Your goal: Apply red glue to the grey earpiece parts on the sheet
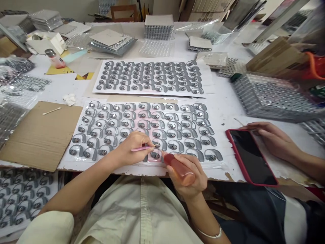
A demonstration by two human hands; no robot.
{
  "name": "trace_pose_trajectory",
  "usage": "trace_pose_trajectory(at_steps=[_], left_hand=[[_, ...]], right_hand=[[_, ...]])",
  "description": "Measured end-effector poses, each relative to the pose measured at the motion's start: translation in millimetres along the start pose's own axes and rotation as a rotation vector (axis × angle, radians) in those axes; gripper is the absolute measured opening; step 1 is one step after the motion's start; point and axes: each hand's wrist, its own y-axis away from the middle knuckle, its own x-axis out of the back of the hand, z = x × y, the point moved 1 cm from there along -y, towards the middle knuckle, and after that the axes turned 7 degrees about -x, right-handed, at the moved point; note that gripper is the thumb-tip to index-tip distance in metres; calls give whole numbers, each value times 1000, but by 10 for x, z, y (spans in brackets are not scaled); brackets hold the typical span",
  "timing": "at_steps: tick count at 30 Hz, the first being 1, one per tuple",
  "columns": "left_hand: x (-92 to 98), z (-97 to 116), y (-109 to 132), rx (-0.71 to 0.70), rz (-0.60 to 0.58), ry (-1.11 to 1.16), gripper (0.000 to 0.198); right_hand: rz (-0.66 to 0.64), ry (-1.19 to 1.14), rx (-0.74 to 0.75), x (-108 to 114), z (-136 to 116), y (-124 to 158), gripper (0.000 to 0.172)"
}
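Note:
My left hand (135,146) pinches a thin pink stick-like tool (140,148), its tip over the front middle of the near sheet. In my right hand (194,173) is a tilted squeeze bottle (181,170) of orange-red liquid, its narrow nozzle close to the same spot. Whether tool or nozzle touches a piece there I cannot tell. Rows of grey hook-shaped pieces, like ear-hook earphone shells (173,145), cover the near white sheet (72,162). A pinkish stain runs down the middle of this sheet. My left fingers partly cover some pieces.
Behind lies a second board of hook-shaped pieces (148,77). Cardboard (38,135) with a cotton swab (51,111) lies left. On the right, another person's hand (276,139) rests beside a red-cased phone (251,156). Stacked plastic trays (274,98) and a small bottle (54,58) stand farther back.

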Motion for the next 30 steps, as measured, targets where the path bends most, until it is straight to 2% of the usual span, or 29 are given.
trace_pose_trajectory(at_steps=[12,20,30], left_hand=[[11,29,-3,14,31,-37,11],[-1,1,11,58,15,24,10],[9,-30,-14,-24,-18,-4,11]], right_hand=[[-35,-32,-31,-7,-13,-52,31],[-50,-52,-48,2,14,-2,35],[-19,-36,-26,16,54,52,40]])
